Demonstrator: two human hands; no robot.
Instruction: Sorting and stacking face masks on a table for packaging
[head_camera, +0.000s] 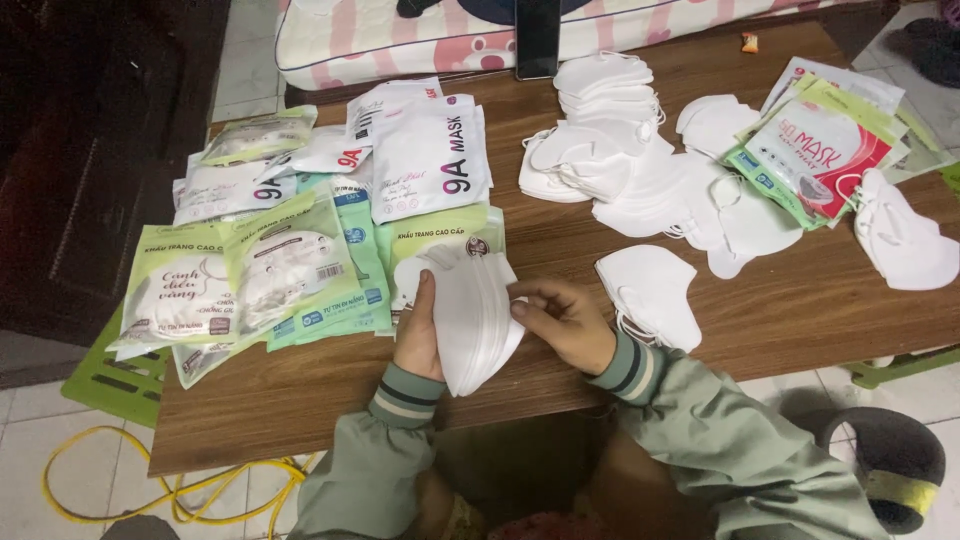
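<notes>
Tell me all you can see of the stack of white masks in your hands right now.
The stack of white masks is a thick bundle of folded, soft-looking fabric masks, edges fanned like pages. It stands on edge over the wooden table near its front edge. The left hand grips its left side; the right hand touches its right edge with its fingers.

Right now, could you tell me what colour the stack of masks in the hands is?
Plain white; the stack of masks shows best in the head view.

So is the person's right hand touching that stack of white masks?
Touching. The head view shows the right hand's fingertips pressed against the edge of the stack of white masks, opposite the left hand.
</notes>
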